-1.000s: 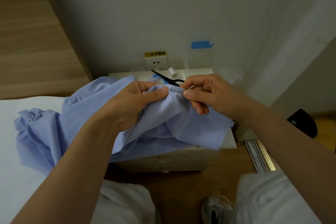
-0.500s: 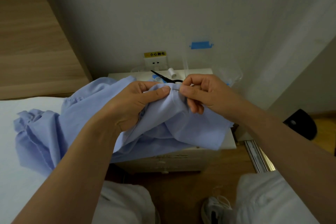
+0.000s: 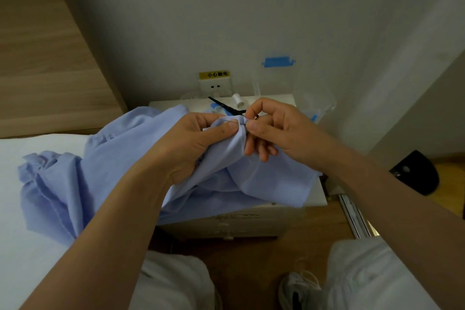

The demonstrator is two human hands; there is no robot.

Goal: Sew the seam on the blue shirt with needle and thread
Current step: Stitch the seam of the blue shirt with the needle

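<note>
The blue shirt [image 3: 125, 171] drapes from the white bed [image 3: 22, 272] across to the nightstand [image 3: 312, 199], its long axis running left to right, with a bunched fold raised at the middle. The left hand [image 3: 193, 143] pinches that fold between thumb and forefinger, palm turned inward. The right hand [image 3: 276, 128] meets it, thumb and forefinger pressed together at the fold's tip; the needle is too small to make out. Black scissors [image 3: 224, 106] lie behind.

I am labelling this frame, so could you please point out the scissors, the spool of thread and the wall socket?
scissors [image 3: 224, 106]: head view, on the black blades.
spool of thread [image 3: 237, 100]: head view, on its white side.
wall socket [image 3: 215, 87]: head view, on its white faceplate.
</note>
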